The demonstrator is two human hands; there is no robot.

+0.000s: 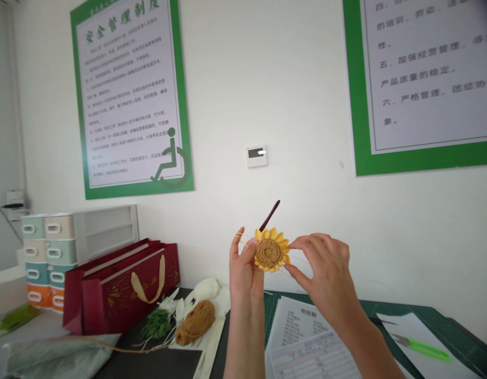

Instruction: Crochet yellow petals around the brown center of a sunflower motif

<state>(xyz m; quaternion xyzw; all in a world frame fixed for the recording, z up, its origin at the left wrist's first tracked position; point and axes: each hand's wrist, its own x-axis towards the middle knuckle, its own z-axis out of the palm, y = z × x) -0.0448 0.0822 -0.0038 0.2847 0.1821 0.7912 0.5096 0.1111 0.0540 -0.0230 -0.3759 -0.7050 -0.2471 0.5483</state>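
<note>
The left hand [245,263] and the right hand [326,271] are raised above the table [156,363], both pinching a small yellow and brown crochet flower [270,250], probably to keep it flat and facing the eyes. The flower sits between the hands, at 3 o'clock from the left fingers and 9 o'clock from the right fingers. A dark hook [270,215] rises at 12 o'clock behind it, yellow yarn [239,235] loops over the left fingers, and green scissors [423,347] lie at 4 o'clock.

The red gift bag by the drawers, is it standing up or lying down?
Lying down. The red gift bag rests on its side on the table, its cream handle draped across the upward face.
</note>
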